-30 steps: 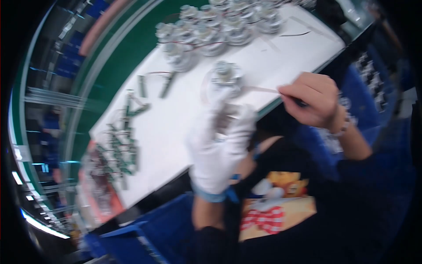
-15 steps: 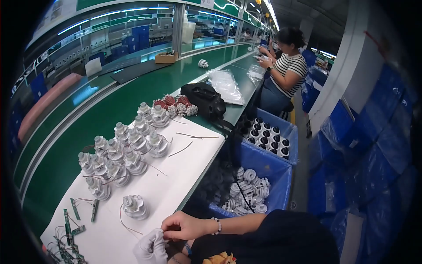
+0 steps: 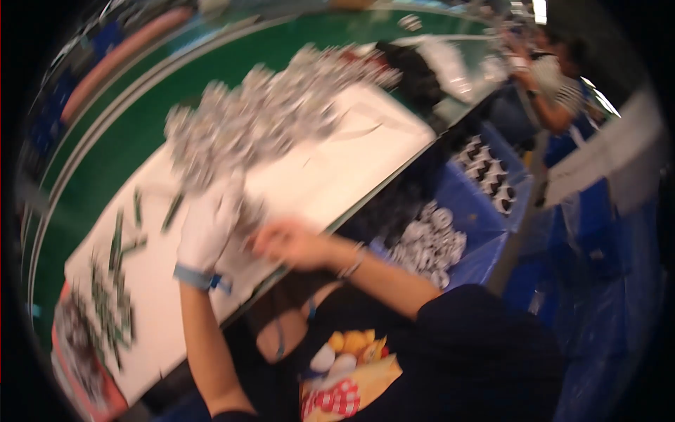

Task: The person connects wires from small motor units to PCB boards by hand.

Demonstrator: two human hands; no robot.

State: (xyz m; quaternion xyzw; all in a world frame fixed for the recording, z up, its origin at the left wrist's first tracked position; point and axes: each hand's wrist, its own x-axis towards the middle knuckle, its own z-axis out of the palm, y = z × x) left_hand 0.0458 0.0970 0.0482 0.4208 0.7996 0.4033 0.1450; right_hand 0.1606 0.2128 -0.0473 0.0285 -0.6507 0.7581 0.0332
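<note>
My left hand [image 3: 209, 228], in a white glove with a blue wristband, reaches over the white sheet beside a single whitish plastic part [image 3: 250, 213]. It appears to touch that part, but motion smears the fingers and hides the grip. My bare right hand [image 3: 292, 243], with a bead bracelet, is just right of the same part, its fingers bent and blurred. Beyond both hands stands a cluster of white plastic housings [image 3: 246, 119] with thin wires. Left of my gloved hand lie narrow green circuit boards [image 3: 116, 243], several in a tangled pile.
The white sheet [image 3: 351, 165] covers the near part of the green bench [image 3: 151, 165]. Below its right edge, blue bins [image 3: 485, 250] hold white ring-like parts [image 3: 429, 243] and black-topped white pieces [image 3: 485, 169]. A dark bag [image 3: 411, 70] lies farther back, near a seated co-worker [image 3: 555, 88].
My view has swung down and left. My hands, together at the sheet's near edge before, have parted; the gloved left one has reached forward to the single white part.
</note>
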